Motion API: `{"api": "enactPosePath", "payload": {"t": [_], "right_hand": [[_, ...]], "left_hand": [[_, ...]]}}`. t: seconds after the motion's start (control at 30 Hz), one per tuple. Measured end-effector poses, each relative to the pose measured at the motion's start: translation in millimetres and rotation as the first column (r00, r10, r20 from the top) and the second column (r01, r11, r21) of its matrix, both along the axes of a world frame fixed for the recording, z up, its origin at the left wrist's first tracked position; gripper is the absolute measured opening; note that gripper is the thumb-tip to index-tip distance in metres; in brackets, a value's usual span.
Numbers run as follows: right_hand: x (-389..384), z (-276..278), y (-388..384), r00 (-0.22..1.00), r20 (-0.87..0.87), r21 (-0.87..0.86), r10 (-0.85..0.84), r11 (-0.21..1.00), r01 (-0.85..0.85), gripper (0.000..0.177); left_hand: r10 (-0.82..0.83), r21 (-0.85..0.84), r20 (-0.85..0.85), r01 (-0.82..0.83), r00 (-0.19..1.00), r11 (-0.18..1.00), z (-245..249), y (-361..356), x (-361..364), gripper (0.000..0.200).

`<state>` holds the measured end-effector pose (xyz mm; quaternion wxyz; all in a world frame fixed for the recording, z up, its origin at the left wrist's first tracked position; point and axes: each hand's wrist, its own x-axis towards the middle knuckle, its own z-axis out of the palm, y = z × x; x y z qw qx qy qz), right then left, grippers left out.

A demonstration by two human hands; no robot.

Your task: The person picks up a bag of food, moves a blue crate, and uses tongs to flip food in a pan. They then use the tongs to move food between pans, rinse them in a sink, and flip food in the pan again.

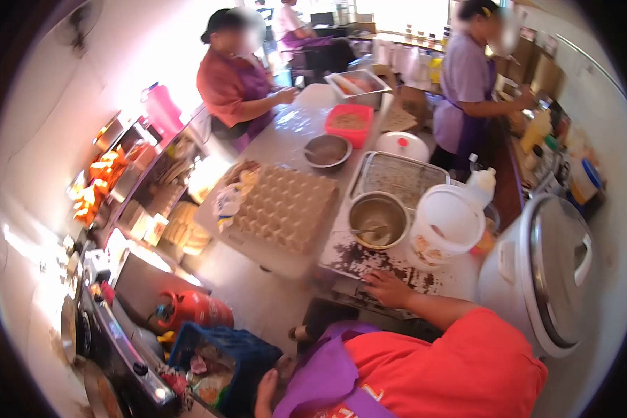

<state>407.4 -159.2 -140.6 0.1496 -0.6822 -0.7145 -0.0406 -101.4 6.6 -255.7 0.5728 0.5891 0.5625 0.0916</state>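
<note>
My right hand (389,288) rests palm down, fingers stretched out, on the front edge of a worn white table (341,254) with dark peeling patches. Just beyond its fingers is a metal bowl (379,221) with a utensil and some pale mixture inside. A white bucket (444,226) with food smears on its side stands to the right of the bowl. Down at the bottom, my left hand (266,391) hangs beside a blue crate (233,348), fingers loosely extended and only partly visible, with nothing seen in them.
Egg trays (285,205) cover part of the left table, with a steel bowl (327,151) and red basin (349,124) behind. A big lidded pot (508,268) stands right. A red gas cylinder (198,310) is on the floor. Co-workers (233,90) stand beyond the tables.
</note>
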Motion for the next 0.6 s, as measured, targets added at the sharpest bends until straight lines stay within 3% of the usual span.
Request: {"api": "enactPosePath", "payload": {"t": [0.03,0.13,0.23,0.33,0.4,0.43,0.47,0.5,0.57,0.6], "right_hand": [[3.0,-8.4,-4.7,1.0,0.022,0.025,-0.018,1.0,0.018,0.04],[5.4,-17.1,-7.7,0.999,-0.026,-0.085,-0.023,0.996,0.02,0.042],[3.3,-18.7,-6.5,0.995,-0.087,-0.025,-0.055,0.998,0.053,0.044],[2.2,-6.3,-7.4,0.996,-0.084,-0.008,-0.036,0.999,0.035,0.045],[0.2,-1.8,-10.5,0.997,-0.044,-0.06,-0.061,0.996,0.059,0.043],[-0.9,-0.7,-8.4,0.998,-0.022,-0.086,-0.054,0.995,0.052,0.042],[-2.0,-1.3,-7.1,0.998,-0.03,-0.07,-0.057,0.996,0.055,0.041],[-1.8,-2.2,-6.4,0.998,-0.039,-0.053,-0.055,0.997,0.053,0.04],[-1.5,-0.4,-2.8,0.998,-0.044,-0.034,-0.047,0.998,0.045,0.037],[-3.2,3.0,-3.5,0.998,-0.043,-0.032,-0.052,0.998,0.05,0.035]], "left_hand": [[-0.038,-0.054,0.022,0.039,0.999,0.998,-29.3,-5.1,6.0,0.041],[-0.302,-0.09,-0.111,0.293,0.947,0.952,-33.6,-20.1,46.2,0.041],[-0.479,-0.108,-0.189,0.467,0.857,0.878,-7.7,-18.5,65.1,0.04],[-0.592,-0.046,-0.178,0.595,0.786,0.803,50.4,6.4,89.5,0.04],[-0.566,0.11,-0.047,0.567,0.823,0.816,132.3,28.5,124.8,0.039],[-0.402,0.093,0.022,0.398,0.916,0.913,263.0,3.0,179.4,0.038],[-0.381,0.223,0.21,0.336,0.9,0.915,302.2,7.3,190.8,0.035],[-0.445,0.381,0.259,0.332,0.858,0.863,358.7,0.1,205.1,0.04],[-0.6,0.656,0.475,0.195,0.643,0.729,446.3,-20.2,220.1,0.046],[-0.666,0.662,0.642,0.162,0.381,0.731,464.2,-21.1,221.4,0.055]]}}
